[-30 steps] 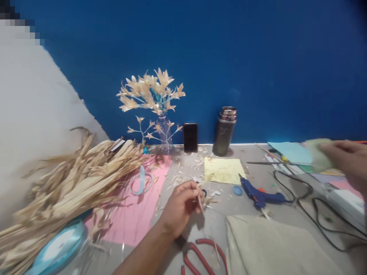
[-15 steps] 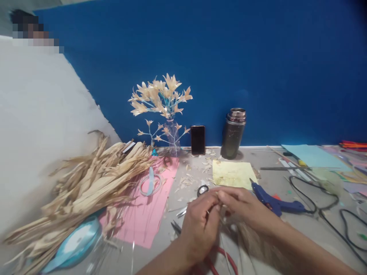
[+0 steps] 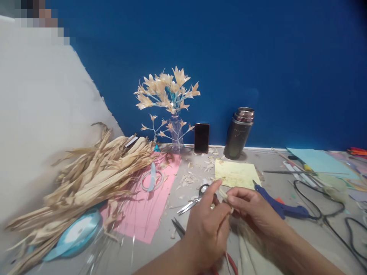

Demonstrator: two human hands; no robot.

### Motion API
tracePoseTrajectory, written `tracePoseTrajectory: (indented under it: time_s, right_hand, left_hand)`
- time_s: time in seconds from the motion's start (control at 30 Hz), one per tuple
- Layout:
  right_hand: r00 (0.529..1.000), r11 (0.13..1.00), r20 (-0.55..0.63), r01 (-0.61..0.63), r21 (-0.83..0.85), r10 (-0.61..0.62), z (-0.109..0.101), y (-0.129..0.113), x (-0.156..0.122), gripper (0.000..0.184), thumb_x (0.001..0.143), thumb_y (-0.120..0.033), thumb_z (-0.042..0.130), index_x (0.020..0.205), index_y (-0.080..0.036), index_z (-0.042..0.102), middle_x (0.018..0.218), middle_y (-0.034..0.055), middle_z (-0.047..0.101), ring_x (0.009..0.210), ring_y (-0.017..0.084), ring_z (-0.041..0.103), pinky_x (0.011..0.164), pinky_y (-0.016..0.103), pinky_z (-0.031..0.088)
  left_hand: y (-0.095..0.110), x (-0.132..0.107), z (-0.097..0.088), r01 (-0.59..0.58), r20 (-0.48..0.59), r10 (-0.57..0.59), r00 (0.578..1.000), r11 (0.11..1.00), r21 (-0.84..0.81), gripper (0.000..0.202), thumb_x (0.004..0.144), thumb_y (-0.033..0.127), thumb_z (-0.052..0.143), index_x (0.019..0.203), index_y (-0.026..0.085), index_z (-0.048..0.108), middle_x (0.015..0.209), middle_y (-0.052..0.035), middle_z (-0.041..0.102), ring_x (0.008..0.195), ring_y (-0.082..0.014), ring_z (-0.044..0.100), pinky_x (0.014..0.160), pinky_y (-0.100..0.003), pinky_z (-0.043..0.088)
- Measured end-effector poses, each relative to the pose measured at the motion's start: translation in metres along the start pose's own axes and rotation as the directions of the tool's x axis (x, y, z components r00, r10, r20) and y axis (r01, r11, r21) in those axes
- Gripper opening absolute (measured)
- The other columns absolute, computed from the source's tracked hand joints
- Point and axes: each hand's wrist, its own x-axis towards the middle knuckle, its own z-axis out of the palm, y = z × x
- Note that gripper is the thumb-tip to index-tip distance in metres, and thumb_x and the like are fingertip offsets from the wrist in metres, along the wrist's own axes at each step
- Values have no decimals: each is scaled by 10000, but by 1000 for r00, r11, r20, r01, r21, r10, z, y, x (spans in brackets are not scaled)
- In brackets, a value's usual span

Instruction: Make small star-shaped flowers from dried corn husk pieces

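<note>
My left hand [image 3: 208,223] is closed round the lower end of a small pale piece of corn husk [image 3: 223,194], its index finger raised and stretched out. Thumb and fingers of my right hand [image 3: 252,206] pinch the same piece from the other side. Much of it is hidden by my fingers. Just beyond the left hand lie small scissors [image 3: 189,205] with dark handles. Red-handled pliers or cutters [image 3: 178,228] show partly beneath my left wrist. Pale husk strips [image 3: 245,252] lie under my right forearm.
Dried corn husks [image 3: 114,172] and a blue ribbon roll [image 3: 76,233] lie left, beside pink paper [image 3: 143,227]. Husk flowers [image 3: 169,91] in a bottle, a phone [image 3: 202,138] and a flask [image 3: 239,133] stand behind. A blue glue gun [image 3: 275,202] with its cord lies right.
My hands have shifted slightly, and the left index finger has lifted away from the pinch. More of the pale husk piece and of the scissors now shows. The view has tilted a little.
</note>
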Motion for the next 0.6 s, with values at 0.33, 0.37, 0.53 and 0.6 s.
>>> tracePoseTrajectory:
  time_s: [0.33,0.37,0.53,0.6]
  right_hand:
    - [990,949,-51,109,-295,-129,2,-5,-12,315,813,-492,731,734,-189,698,653,-5,576,625,151,470,591,288,367]
    - [991,937,-31,115,-330,-132,3,-5,-13,320,822,-495,715,739,-186,699,669,5,595,637,159,491,598,293,383]
    - [976,840,21,196,-506,-215,7,-6,-14,298,847,-474,656,732,-201,692,684,22,646,646,188,557,590,303,431]
    - [958,783,-2,234,-576,-288,7,-6,-13,200,802,-416,695,826,-219,717,765,36,704,668,204,593,601,311,458]
  left_hand:
    - [7,19,-3,384,9,-451,893,750,-538,161,832,313,635,744,183,601,669,-14,571,631,-150,508,629,-261,419]
    - [6,20,-3,392,23,-466,885,716,-577,142,802,290,654,735,179,598,660,-5,569,624,-139,501,627,-250,417]
    - [2,21,0,400,-14,-496,868,717,-571,123,733,222,671,660,168,589,644,3,569,616,-117,483,600,-225,392]
    - [1,21,0,424,-6,-519,855,705,-569,130,722,223,676,647,170,583,619,10,561,588,-110,471,575,-223,376]
